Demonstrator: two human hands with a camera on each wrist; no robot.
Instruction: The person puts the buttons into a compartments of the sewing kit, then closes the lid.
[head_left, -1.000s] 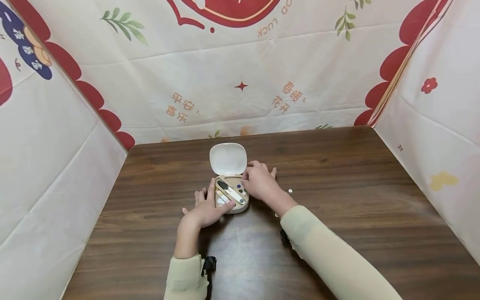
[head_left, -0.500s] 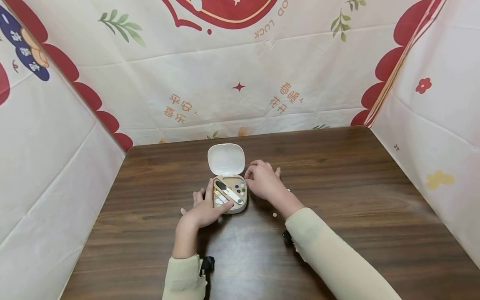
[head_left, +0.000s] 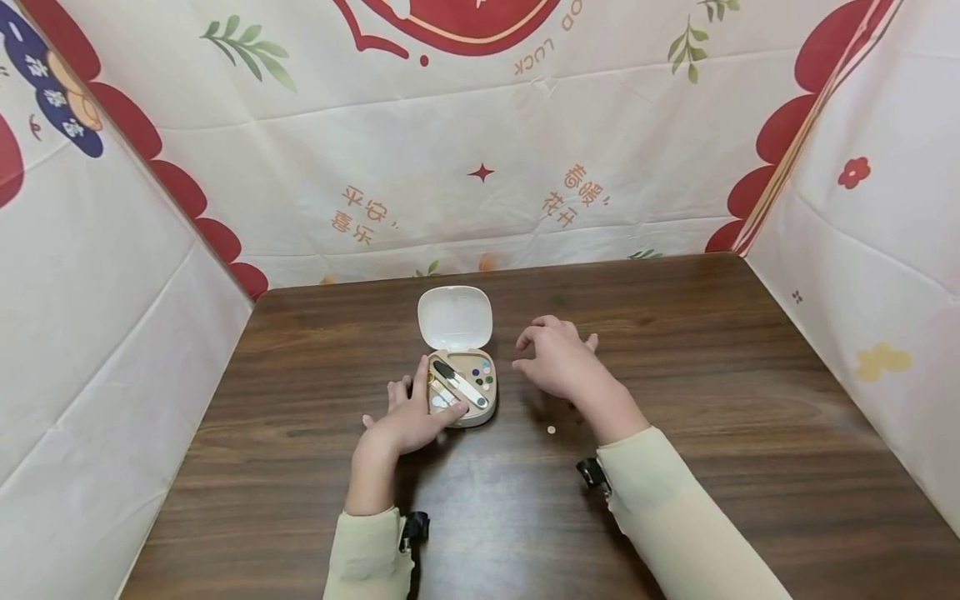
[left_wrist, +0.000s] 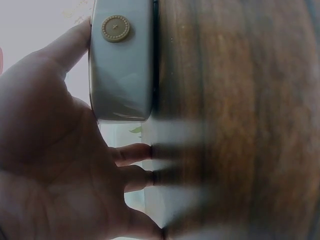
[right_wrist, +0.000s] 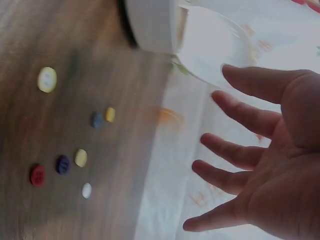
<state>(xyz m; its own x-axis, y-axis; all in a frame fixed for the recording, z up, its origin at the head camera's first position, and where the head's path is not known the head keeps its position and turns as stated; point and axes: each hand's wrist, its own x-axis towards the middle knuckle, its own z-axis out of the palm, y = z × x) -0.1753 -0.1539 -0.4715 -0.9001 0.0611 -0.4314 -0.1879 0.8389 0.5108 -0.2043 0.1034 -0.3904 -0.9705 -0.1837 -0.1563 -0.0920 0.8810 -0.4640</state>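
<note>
A small cream sewing box (head_left: 480,419) stands on the table, its white lid (head_left: 455,319) raised behind it. Inside lie a slim black-and-silver tool (head_left: 461,385) and several coloured buttons (head_left: 488,379). My left hand (head_left: 405,427) rests at the box's left side, thumb and index finger touching its rim, the other fingers spread. A tan button-shaped clasp (left_wrist: 115,28) shows on the box front in the left wrist view. To the right of the box, my right hand (head_left: 562,364) hovers apart from it, fingers spread and holding nothing visible in the right wrist view.
Loose buttons lie on the wooden table (head_left: 300,467): a large pale yellow one (right_wrist: 47,79), a red one (right_wrist: 37,175), a dark blue one (right_wrist: 62,164), a white one (right_wrist: 86,190) and others. Printed cloth walls (head_left: 480,125) close off the back and both sides.
My right hand has moved away from the box, to the right over the table, and its fingers have loosened. The left hand and the box have stayed in place.
</note>
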